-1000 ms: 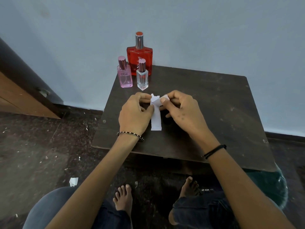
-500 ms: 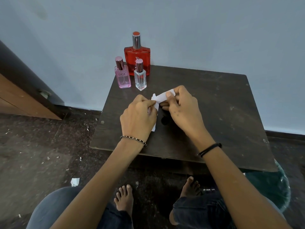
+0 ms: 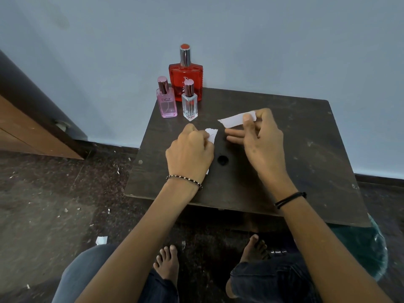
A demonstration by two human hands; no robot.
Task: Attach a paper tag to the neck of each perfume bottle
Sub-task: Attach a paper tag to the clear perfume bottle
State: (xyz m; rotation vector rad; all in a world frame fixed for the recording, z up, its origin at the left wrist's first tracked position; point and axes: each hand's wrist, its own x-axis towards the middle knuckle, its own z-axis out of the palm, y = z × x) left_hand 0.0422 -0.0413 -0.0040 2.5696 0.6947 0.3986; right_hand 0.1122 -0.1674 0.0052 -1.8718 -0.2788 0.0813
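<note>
Dark scuffed wooden table, round hole near centre. At 11 o'clock, close together: tall red glass bottle behind, pink bottle and clear square bottle in front, necks bare. Left hand fisted, fingers pinched on torn paper piece at 12 o'clock of the knuckles. Right hand at 2 o'clock, thumb and forefinger clamped on white paper strip, other fingers loosely spread.

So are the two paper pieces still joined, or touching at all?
Apart. The head view shows the strip pinched in the right hand and the stub in the left hand, with dark table showing plainly between their torn ends.
</note>
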